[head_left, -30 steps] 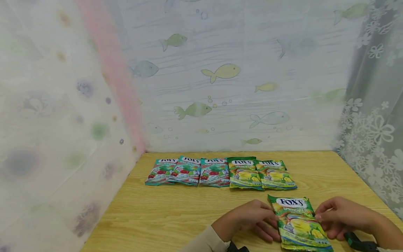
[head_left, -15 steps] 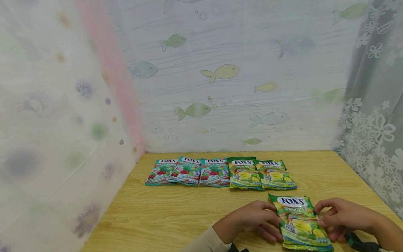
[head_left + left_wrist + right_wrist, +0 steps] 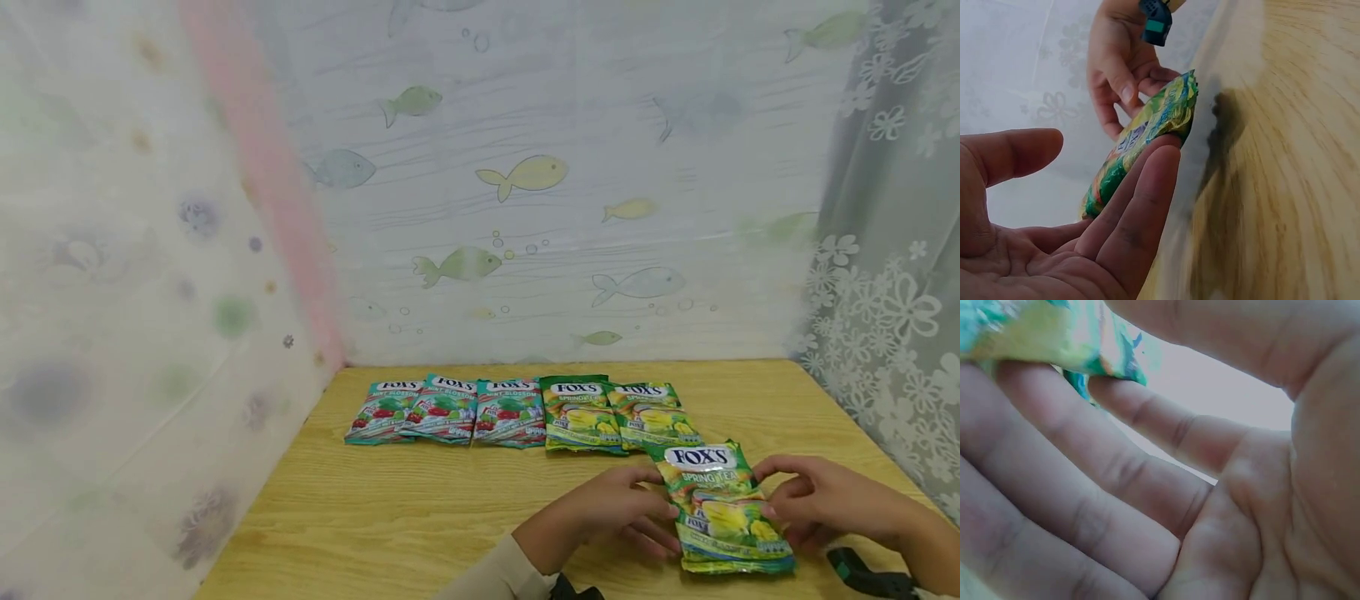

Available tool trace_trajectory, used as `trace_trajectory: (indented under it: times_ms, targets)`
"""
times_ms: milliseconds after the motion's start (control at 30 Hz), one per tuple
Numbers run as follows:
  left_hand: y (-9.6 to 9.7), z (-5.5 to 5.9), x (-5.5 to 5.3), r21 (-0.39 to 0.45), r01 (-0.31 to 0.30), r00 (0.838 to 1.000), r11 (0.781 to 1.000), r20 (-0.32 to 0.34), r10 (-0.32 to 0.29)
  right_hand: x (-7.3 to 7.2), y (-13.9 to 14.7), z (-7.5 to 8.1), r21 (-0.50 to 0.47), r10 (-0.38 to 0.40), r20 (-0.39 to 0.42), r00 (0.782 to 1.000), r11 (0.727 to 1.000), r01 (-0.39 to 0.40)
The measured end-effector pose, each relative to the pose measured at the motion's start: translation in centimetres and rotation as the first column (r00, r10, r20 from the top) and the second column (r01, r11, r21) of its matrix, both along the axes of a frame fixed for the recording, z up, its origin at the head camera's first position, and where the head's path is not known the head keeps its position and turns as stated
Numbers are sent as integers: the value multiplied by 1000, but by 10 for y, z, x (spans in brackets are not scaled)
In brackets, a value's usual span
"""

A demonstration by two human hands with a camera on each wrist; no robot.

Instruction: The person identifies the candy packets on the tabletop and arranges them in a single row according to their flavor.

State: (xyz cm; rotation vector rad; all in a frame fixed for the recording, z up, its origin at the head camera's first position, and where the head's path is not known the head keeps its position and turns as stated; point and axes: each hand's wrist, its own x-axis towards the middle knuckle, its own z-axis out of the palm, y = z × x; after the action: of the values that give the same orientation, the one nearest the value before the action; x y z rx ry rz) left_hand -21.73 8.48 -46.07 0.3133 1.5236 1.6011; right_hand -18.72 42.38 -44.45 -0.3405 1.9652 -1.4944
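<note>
A green and yellow Fox's Spring Tea candy bag point(image 3: 723, 508) is held up between both hands, clear of its shadow on the table in the left wrist view. My left hand point(image 3: 611, 508) supports its left edge on nearly straight fingers point(image 3: 1138, 219), and the thumb stands apart. On the other side, my right hand point(image 3: 840, 500) carries the right edge; in the right wrist view the bag lies across extended fingers point(image 3: 1135, 481). Behind it, two more Spring Tea bags point(image 3: 582, 414) and several teal Mint Blossom candy bags point(image 3: 510, 412) lie in a row.
The wood-grain table point(image 3: 390, 517) runs back to a fish-patterned curtain point(image 3: 465, 208). A flowered curtain point(image 3: 150, 250) borders the left side, and a lacy grey one point(image 3: 892, 275) hangs on the right. Black wrist straps point(image 3: 862, 575) show near the front edge.
Both hands have brought the Spring Tea bag up and slightly away from me, and its top now overlaps the rightmost bag of the row in the head view. The row has stayed put.
</note>
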Motion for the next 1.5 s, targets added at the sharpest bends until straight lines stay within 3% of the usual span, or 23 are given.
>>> trace_trajectory:
  times_ms: [233, 433, 600, 800, 1033, 1300, 1500]
  targets:
    - [7, 2, -4, 66, -51, 995, 997, -82, 57, -3, 1, 9, 119, -78, -140, 987, 988, 96]
    - [15, 4, -9, 93, -130, 985, 987, -106, 140, -5, -2, 14, 200, -147, -249, 957, 959, 200]
    - [22, 8, -13, 99, -202, 965, 974, -150, 215, -8, -6, 18, 215, -196, -321, 927, 938, 273]
    - [30, 15, -18, 122, -271, 934, 955, -206, 291, -13, -6, 18, 162, -243, -401, 883, 930, 330]
    - [40, 15, -24, 148, -382, 879, 912, -246, 408, -18, -10, 22, 137, -289, -492, 821, 906, 401]
    - [45, 21, -32, 158, -407, 851, 900, -294, 436, -28, -17, 22, 101, -359, -542, 760, 869, 484]
    - [52, 27, -36, 156, -417, 844, 895, -298, 445, -33, -21, 18, 18, -460, -528, 714, 834, 551]
